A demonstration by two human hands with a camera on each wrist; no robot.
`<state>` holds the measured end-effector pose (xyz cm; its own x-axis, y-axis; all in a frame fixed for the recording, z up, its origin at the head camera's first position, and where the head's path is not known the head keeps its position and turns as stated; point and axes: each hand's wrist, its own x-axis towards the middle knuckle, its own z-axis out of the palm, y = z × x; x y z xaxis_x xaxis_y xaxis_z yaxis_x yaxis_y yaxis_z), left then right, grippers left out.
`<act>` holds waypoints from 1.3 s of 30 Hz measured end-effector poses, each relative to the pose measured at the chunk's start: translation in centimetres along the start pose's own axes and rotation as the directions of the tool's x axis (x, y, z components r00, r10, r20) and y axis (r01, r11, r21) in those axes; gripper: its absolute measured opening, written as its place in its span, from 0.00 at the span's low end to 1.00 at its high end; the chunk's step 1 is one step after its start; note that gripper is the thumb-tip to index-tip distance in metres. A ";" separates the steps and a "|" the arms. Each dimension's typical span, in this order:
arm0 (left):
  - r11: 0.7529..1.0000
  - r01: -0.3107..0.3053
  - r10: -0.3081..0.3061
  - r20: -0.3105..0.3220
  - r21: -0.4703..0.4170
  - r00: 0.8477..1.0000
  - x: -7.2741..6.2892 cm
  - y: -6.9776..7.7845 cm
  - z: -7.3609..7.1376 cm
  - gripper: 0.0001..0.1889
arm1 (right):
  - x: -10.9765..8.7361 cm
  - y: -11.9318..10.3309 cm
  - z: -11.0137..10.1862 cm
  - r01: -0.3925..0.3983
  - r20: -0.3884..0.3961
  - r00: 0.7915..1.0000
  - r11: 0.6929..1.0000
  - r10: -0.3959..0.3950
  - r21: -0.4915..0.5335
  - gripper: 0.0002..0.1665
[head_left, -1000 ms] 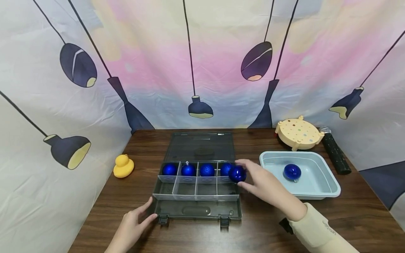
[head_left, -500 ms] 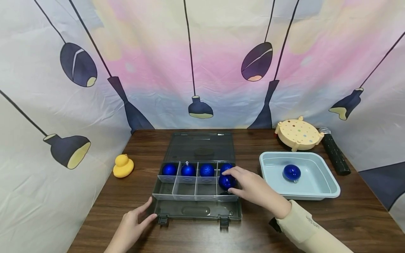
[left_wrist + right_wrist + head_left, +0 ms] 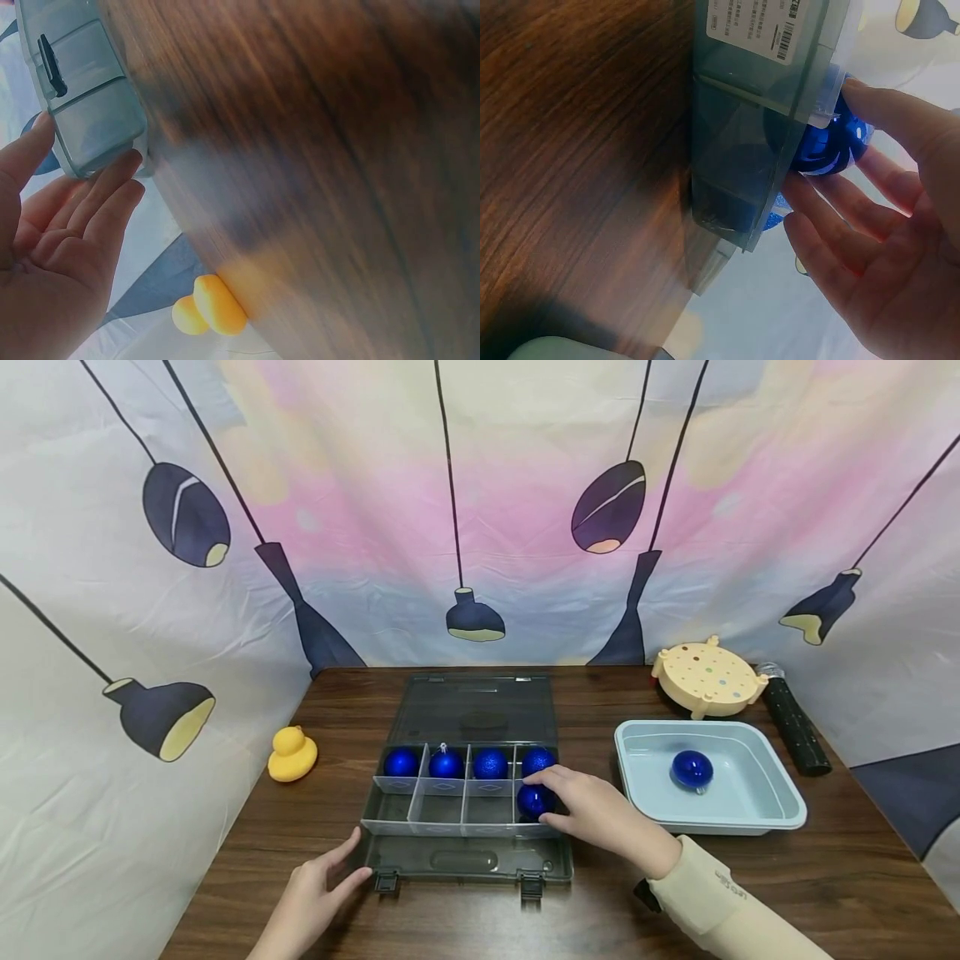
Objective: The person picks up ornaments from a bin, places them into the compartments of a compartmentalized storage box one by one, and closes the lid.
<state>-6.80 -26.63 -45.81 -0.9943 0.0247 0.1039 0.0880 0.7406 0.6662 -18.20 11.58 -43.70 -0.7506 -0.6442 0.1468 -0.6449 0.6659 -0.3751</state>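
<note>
Far left, a yellow rubber duck (image 3: 293, 755) stands on the brown wood-grain counter (image 3: 450, 927), apart from the work. Left hand (image 3: 318, 885): thumb and fingers spread wide, fairly straight, touching the front-left corner of a smoky-grey clear plastic divided box (image 3: 465, 860); probably a brace against sliding. The grey translucent lid (image 3: 480, 706) lies back behind the box, which leaves the compartments reachable from above. Rear row, left to right: a matte blue ball (image 3: 401, 762), a blue ball with a silver cap (image 3: 447, 763), a glittery blue ball (image 3: 491, 764) and a second glittery blue ball (image 3: 537, 761), one per compartment, so the dividers keep them from rolling together. Front-right compartment: a glossy blue round ball (image 3: 534, 802), held by the right hand (image 3: 596, 814) in a narrowed grasp, thumb nearer the front edge, fingers beyond; presumably steadying a smooth, rollable thing. Further right, a pale blue plastic tray (image 3: 750, 827) contains a shiny dark blue ball (image 3: 692, 767), its raised rim likely preventing escape. Behind it sits a cream speckled round object with stubby feet (image 3: 712, 679).
</note>
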 end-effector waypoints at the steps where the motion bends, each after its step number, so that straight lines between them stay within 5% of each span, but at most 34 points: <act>1: 1.000 0.002 -0.002 0.001 -0.002 1.000 0.0 0.0 0.0 0.27 | 0.0 0.0 0.0 -0.002 0.001 1.000 1.000 0.002 0.000 0.28; 6: 1.000 0.017 -0.017 0.015 -0.007 1.000 0.0 0.0 -0.1 0.27 | -0.3 0.0 -0.1 -0.015 -0.010 1.000 1.000 0.015 0.003 0.28; 12: 0.999 0.047 -0.047 0.040 -0.018 0.998 0.1 0.1 -0.2 0.28 | -1.2 0.2 -1.0 -0.024 -0.122 0.992 1.000 0.025 0.008 0.24; 19: 0.997 0.076 -0.075 0.063 -0.007 0.995 0.2 0.0 -0.3 0.28 | -3.1 1.2 -2.4 -0.080 -0.262 0.962 0.997 0.074 -0.013 0.19; 32: 0.997 0.081 -0.080 0.068 -0.012 0.995 0.2 0.0 -0.3 0.28 | -6.3 3.5 -4.3 -0.171 -0.368 0.916 0.985 0.157 -0.004 0.17; 39: 0.997 0.069 -0.068 0.061 -0.018 0.996 0.2 -0.1 -0.3 0.28 | -8.3 6.1 -6.3 -0.298 -0.399 0.877 0.955 0.268 -0.013 0.20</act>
<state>-6.94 -26.87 -45.62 -0.9998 0.0153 0.0135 0.0204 0.7284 0.6849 -16.80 23.30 -41.45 -0.8886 -0.2365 0.3930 -0.3940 0.8322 -0.3902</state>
